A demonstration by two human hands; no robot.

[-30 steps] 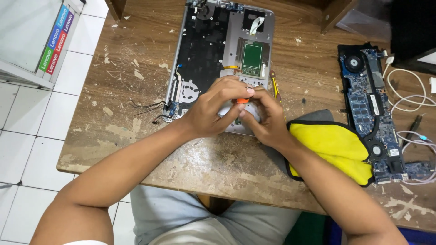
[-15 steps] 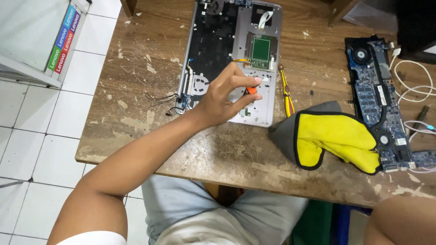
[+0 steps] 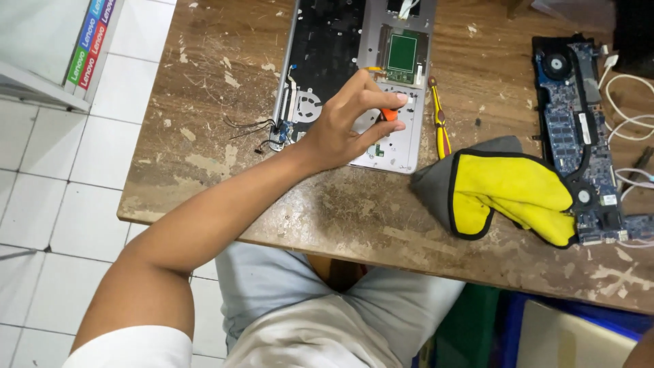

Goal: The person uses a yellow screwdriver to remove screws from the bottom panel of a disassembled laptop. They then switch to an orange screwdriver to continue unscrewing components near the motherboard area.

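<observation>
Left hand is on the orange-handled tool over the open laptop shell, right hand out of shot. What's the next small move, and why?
Probably bring the other hand in to steady the laptop shell. The left hand alone pinches the small orange-handled tool over the shell's silver lower corner, and nothing else holds the shell on the worn wooden table. Whether the tip is seated is hidden by the fingers.

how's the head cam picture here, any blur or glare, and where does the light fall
Head view: mostly sharp, with slight softness on the left hand and the orange-handled tool it grips; soft even light, only faint shadows under the yellow cloth; mild sheen on the laptop chassis; the wooden table edges bow slightly from the wide lens.
</observation>
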